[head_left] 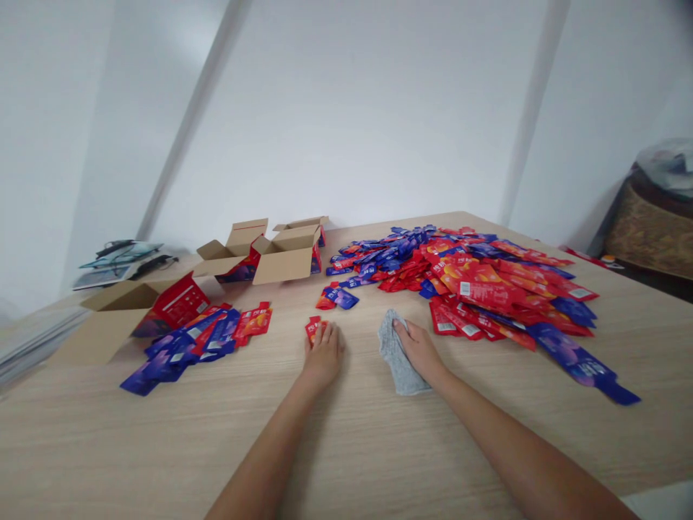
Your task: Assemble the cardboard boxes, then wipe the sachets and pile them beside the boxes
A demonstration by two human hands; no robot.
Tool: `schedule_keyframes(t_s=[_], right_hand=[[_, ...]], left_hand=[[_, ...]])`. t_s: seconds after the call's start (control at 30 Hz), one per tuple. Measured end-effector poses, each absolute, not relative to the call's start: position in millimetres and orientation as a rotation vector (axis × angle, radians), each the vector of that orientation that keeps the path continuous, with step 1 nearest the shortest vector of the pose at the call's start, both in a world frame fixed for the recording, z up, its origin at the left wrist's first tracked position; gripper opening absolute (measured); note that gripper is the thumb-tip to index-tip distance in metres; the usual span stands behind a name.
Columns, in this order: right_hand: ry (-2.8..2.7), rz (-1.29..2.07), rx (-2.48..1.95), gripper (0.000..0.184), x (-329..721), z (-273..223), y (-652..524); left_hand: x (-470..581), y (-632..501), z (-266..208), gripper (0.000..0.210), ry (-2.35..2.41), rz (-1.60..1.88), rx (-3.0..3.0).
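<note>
On the table in front of me, my left hand holds a small red sachet against the tabletop. Its fingers cover most of the sachet, so only the far end and one edge show. To the right, my right hand grips a light grey cloth, thumb on top, with the lower part hanging toward the table. The cloth is apart from the red sachet. Just beyond my left hand lie a red sachet and a blue sachet, partly overlapping.
A large heap of red and blue sachets spreads over the right side. At left, a smaller pile lies before an open carton. More open cartons stand behind, near the white wall. Papers lie at the left edge.
</note>
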State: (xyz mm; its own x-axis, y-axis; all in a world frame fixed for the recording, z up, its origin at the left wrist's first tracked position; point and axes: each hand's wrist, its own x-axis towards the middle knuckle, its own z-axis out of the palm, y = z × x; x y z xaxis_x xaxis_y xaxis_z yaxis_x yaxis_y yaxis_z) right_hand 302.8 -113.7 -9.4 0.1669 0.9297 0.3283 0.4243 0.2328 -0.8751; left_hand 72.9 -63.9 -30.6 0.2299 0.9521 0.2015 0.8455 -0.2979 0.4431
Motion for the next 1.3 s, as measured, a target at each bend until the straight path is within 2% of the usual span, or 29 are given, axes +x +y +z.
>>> schedule_keyframes(t_s=[0.23,0.73,0.83,0.97,1.07,1.17,1.3], right_hand=[[-1.523,0.577,-1.383,0.039,301,-15,-111],[-1.549,0.599,-1.400,0.037,300,-13,-110],[-1.553,0.603,-1.413,0.036,300,-12,-110],[-1.556,0.635,-1.405,0.036,299,-11,-110],[-1.542,0.655,-1.395,0.035,297,-11,-110],[-1.466,0.709,-1.385,0.034,296,-12,-108],[-1.297,0.860,-1.340,0.035,297,-14,-103]], left_hand=[[-40,3,-11,0.047,1.952,0.271,2.522],[-188,2,-1,0.048,1.899,0.029,2.909],[-206,-5,5,0.048,1.855,0.070,3.002],[-205,-8,12,0.045,1.861,0.190,2.949],[-182,-6,14,0.042,1.851,0.152,2.954],[-140,0,13,0.040,1.833,0.083,2.964],[-58,18,9,0.042,1.810,0.303,2.918]])
